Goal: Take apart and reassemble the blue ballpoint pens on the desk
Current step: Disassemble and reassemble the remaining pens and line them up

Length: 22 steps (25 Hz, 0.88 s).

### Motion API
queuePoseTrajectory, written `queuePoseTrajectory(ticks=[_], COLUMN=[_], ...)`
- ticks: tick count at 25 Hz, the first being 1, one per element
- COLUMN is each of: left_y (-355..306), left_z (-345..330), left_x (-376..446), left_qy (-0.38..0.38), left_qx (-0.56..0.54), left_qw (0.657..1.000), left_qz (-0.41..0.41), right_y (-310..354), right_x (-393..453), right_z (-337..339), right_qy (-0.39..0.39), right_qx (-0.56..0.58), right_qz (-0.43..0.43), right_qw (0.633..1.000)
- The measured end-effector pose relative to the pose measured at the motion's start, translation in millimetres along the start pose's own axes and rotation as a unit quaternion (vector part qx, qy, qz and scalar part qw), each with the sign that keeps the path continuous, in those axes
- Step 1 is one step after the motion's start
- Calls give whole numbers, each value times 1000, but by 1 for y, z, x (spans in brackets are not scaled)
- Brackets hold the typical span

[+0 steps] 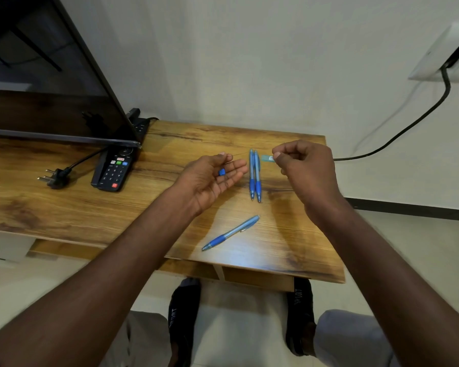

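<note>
Above the counter [170,207], our hands pinch a thin refill [239,154] between them; two pens [255,176] wait at three o'clock.

Home room: television [51,75], remote [114,168], wooden desk [170,207].

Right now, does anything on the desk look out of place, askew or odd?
Slightly. One blue pen lies diagonally near the desk's front edge, apart from the two pens lying parallel. A small blue part rests in the left hand. Nothing looks spilled or broken.
</note>
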<state>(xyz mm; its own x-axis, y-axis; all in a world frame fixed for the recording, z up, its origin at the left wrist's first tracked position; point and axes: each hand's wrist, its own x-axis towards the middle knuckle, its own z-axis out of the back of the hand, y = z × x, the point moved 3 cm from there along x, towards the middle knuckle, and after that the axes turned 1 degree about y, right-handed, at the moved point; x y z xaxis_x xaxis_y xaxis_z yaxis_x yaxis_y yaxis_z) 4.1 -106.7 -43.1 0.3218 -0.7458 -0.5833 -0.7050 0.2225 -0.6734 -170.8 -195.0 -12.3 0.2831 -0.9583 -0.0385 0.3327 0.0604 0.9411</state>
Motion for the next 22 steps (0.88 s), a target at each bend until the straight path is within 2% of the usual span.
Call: queuePoseTrajectory(ticks=[4,8,13,18,22], left_y=[-4,-1,6,13,15], left_z=[-1,-6,-14,-23,-26], left_x=[-1,-2,-5,-13,-18], left_qy=[36,95,120,126,125], left_qx=[-61,-70,-81,-69,-61], left_qw=[997,993,989,989,989], left_qz=[13,22,28,37,42], right_y=[0,1,-1,1,2], right_x=[-4,-8,-9,-12,-13], right_z=[-6,-14,-21,-24,-23], right_qy=[69,85,97,102,104], right_qx=[51,53,6,-92,-130], right_qz=[-58,-42,-4,75,84], right_qw=[995,994,995,988,982])
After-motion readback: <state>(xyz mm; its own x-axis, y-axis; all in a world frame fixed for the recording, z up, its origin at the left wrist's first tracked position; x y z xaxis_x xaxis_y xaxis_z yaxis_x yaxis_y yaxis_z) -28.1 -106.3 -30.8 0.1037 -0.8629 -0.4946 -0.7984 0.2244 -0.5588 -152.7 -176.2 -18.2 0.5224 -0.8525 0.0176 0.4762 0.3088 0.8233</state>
